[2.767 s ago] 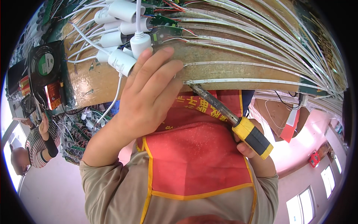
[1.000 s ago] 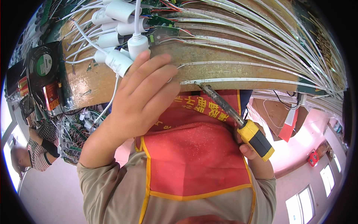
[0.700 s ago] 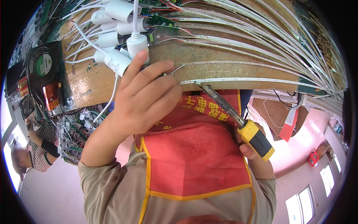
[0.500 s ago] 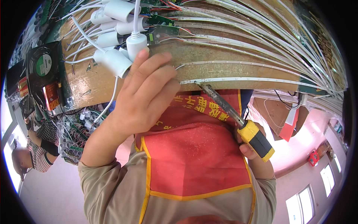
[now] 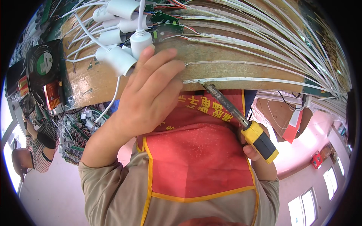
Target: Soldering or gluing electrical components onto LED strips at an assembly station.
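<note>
My right hand (image 5: 253,147) is closed around the yellow-and-black handle of a soldering iron (image 5: 232,109). The iron's dark tip rests at or just above the near white LED strip (image 5: 241,79), close to its left end. Facing it, my left hand (image 5: 149,90) is over the strip's end, fingers bent and the thumb hidden underneath. What these fingers pinch is out of sight. Touching or close to its index finger is a white plug-like housing (image 5: 141,40) with a cable. A white cylindrical housing (image 5: 117,60) lies beside the hand.
More LED strips (image 5: 256,45) fan out to the right across the brown work board (image 5: 90,92). Green circuit boards (image 5: 166,22) with wires lie at the back. A black fan (image 5: 44,63) stands at the left. Beyond it another person (image 5: 36,150) sits in a striped shirt.
My left hand has shifted slightly right, and the white housings beside it have moved slightly too. The soldering iron stays nearly in place at the strip.
</note>
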Motion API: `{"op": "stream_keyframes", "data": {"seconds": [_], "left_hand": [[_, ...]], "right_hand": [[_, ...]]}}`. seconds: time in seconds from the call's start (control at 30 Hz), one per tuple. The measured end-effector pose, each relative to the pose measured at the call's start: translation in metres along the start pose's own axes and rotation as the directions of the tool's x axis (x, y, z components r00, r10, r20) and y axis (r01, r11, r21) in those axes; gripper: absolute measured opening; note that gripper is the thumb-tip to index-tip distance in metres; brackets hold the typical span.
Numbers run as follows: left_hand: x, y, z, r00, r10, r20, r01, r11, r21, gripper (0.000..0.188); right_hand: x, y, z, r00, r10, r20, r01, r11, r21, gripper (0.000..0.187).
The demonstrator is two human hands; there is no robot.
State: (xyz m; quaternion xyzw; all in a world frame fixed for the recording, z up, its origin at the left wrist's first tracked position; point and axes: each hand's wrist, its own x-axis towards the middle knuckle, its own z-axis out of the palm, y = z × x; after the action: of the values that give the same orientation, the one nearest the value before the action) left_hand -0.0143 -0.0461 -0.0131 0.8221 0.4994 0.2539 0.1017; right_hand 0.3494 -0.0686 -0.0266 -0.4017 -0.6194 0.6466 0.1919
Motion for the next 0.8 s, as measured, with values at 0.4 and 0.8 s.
{"op": "stream_keyframes", "data": {"seconds": [0.4,0.8], "left_hand": [[0.001,0.001,0.0,1.0,0.012,0.002,-0.012,1.0,0.01,0.019],[0.002,0.005,0.001,1.0,-0.024,-0.005,0.024,1.0,-0.003,0.025]], "right_hand": [[0.015,0.004,0.01,0.985,-0.172,-0.008,0.172,0.985,-0.024,0.034],[0.017,0.001,0.014,0.995,-0.102,-0.024,0.102,0.994,0.036,0.037]]}}
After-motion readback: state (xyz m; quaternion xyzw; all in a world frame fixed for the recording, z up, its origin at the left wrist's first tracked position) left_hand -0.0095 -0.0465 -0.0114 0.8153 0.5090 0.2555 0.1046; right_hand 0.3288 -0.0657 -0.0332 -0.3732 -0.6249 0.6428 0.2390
